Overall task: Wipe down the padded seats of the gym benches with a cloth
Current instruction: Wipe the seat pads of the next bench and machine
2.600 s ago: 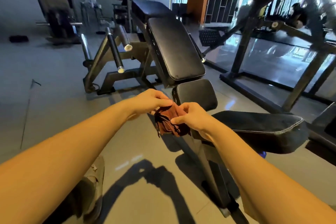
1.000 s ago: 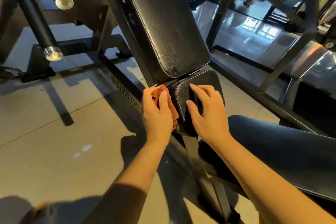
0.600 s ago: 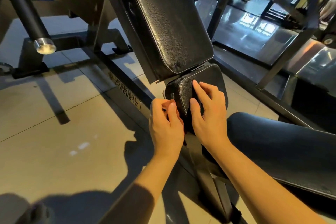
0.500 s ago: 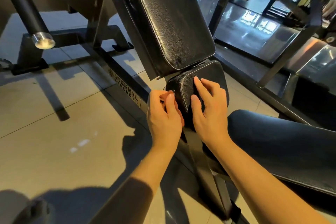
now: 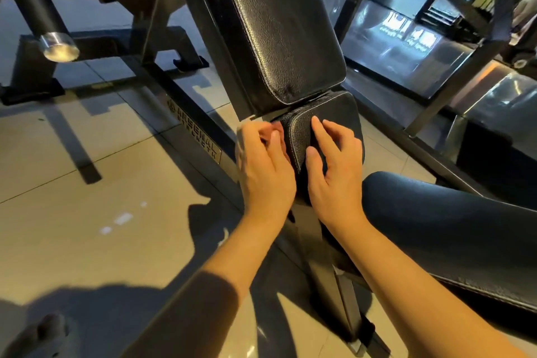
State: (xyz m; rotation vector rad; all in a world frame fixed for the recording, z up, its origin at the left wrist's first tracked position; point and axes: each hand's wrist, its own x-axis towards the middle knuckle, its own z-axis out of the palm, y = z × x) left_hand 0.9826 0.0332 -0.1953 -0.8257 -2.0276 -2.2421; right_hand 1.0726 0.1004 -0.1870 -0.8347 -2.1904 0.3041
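Note:
A small black padded seat (image 5: pixel 334 113) sits just below a long tilted black back pad (image 5: pixel 279 23). My left hand (image 5: pixel 261 166) holds a reddish-brown cloth (image 5: pixel 274 135) against the seat's left side; only a scrap of the cloth shows past my fingers. My right hand (image 5: pixel 334 166) rests flat on the seat's front, its fingers spread and fairly straight. A second black padded bench seat (image 5: pixel 453 232) lies low at the right, beside my right forearm.
The bench's black steel frame (image 5: pixel 197 122) runs across the tiled floor to the left. Two black bars with chrome ends (image 5: pixel 59 48) jut out at the upper left. More machine frames (image 5: pixel 470 61) and a glossy dark floor lie at the right.
My left hand has slid the cloth up along the seat's left side toward the gap under the back pad. My right hand stays put on the seat. The camera has moved closer.

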